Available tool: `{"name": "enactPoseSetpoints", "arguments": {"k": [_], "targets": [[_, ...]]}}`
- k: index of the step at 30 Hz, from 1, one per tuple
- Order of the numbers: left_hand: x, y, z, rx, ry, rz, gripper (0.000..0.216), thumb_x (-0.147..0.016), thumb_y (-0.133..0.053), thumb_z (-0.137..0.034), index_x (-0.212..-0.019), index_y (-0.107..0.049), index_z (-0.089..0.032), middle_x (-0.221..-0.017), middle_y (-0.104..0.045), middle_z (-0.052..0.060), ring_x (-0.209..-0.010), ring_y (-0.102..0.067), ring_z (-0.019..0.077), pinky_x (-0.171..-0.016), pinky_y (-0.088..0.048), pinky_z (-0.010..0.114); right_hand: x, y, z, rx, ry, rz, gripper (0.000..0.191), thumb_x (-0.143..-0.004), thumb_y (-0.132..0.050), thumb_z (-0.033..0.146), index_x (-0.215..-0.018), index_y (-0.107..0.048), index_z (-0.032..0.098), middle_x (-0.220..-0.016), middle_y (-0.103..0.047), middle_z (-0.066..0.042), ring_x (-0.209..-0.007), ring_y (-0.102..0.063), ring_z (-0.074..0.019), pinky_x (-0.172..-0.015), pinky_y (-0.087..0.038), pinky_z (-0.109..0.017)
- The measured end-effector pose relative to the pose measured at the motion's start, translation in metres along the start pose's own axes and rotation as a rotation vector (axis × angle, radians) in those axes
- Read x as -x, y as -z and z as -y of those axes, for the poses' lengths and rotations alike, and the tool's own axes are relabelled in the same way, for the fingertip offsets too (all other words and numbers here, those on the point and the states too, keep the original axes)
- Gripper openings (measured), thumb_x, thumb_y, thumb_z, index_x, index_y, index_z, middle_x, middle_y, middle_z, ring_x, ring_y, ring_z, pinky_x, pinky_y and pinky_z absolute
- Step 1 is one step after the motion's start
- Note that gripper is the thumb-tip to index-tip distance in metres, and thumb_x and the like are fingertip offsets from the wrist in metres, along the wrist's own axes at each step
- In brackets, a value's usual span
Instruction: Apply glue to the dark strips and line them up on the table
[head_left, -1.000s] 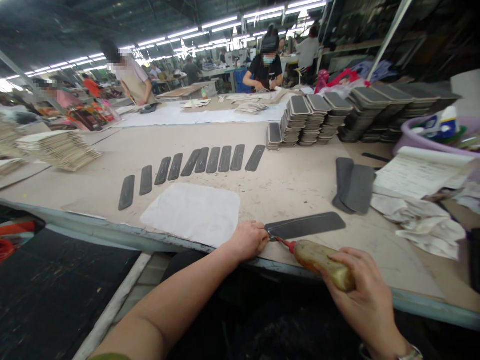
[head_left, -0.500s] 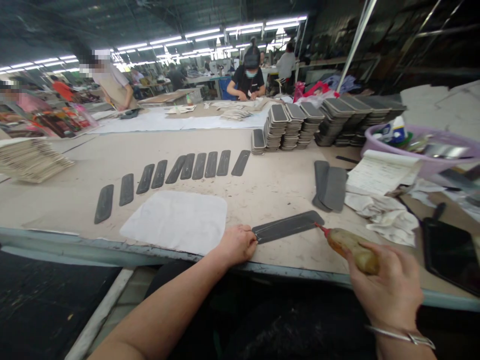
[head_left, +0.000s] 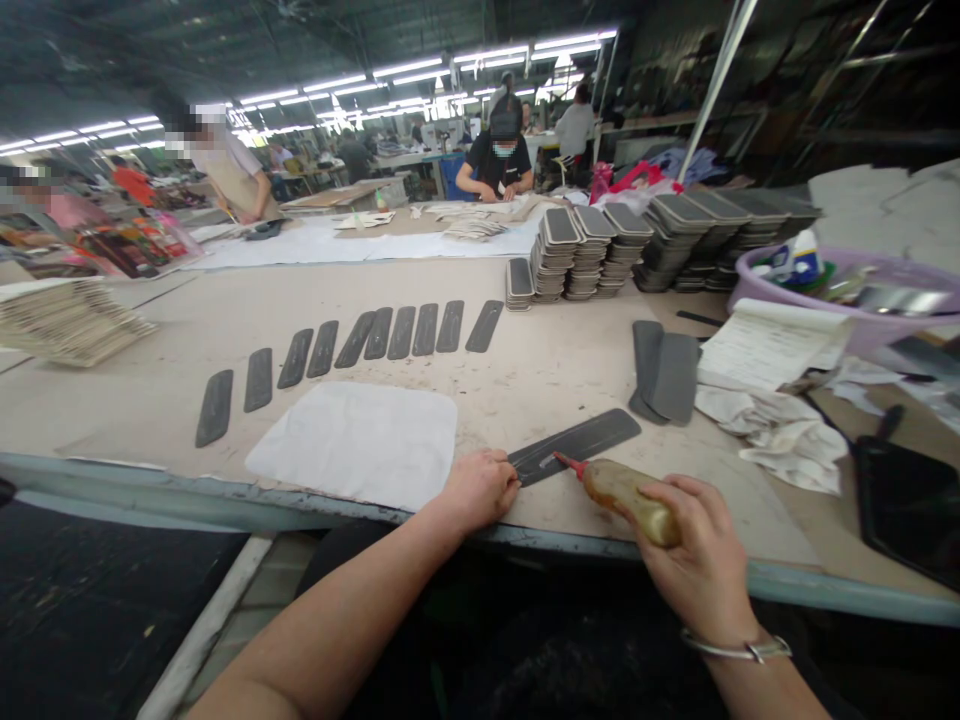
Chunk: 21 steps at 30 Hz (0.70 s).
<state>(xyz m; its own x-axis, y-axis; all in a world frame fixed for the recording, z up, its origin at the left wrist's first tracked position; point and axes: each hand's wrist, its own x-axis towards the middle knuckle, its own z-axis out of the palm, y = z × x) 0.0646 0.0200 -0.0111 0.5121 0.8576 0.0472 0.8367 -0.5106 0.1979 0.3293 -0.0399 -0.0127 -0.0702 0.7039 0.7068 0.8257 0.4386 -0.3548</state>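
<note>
My right hand (head_left: 694,540) is wrapped round a yellowish glue bottle (head_left: 626,497) with a red nozzle. The nozzle tip points at a dark grey, round-cornered panel (head_left: 592,435) and seems to touch its surface near the left part. Thin shiny lines of glue run along that panel. At its left end, the closed fingers of my left hand (head_left: 484,490) pinch the panel's edge against the table. A white sheet (head_left: 360,440) lies just left of that hand. Beyond it, several similar grey panels (head_left: 401,333) with glossy streaks lie in a curved row.
Loose grey panels (head_left: 675,380) lie to the right, beside a notepad (head_left: 780,345) and a crumpled cloth (head_left: 780,430). Farther back are stacked panels (head_left: 559,255) and a purple basin (head_left: 855,325). Pale pieces (head_left: 67,320) are piled at left. A co-worker (head_left: 499,160) sits opposite.
My right hand has brought the glue bottle leftward, its nozzle going from the panel's right end to its left part. My left hand still holds the panel's left end.
</note>
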Motion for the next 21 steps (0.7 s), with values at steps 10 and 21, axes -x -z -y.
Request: {"name": "enactPoseSetpoints", "arguments": {"k": [10,21], "targets": [[-0.002,-0.001,0.0,0.0,-0.031,-0.018,0.019,-0.085,-0.053,-0.022,-0.079,-0.071,-0.017,-0.081,-0.066,0.006,-0.08,-0.062,0.02,-0.072,-0.049,0.031,-0.006,0.007,-0.028,0.215,-0.104,-0.143,0.027,-0.082,-0.062,0.038,-0.1,-0.063,0.018,-0.102,-0.055,-0.011,-0.094,-0.058,-0.0283,-0.074,-0.05,-0.041],[0.004,0.011,0.014,-0.039,-0.198,0.041,0.018,-0.084,-0.052,-0.018,-0.071,-0.065,-0.017,-0.08,-0.063,0.005,-0.076,-0.058,0.0171,-0.074,-0.046,0.029,-0.011,0.015,-0.025,0.128,-0.084,-0.186,0.028,-0.082,-0.068,0.036,-0.101,-0.057,0.019,-0.094,-0.058,-0.009,-0.09,-0.058,-0.0271,-0.078,-0.049,-0.042]]}}
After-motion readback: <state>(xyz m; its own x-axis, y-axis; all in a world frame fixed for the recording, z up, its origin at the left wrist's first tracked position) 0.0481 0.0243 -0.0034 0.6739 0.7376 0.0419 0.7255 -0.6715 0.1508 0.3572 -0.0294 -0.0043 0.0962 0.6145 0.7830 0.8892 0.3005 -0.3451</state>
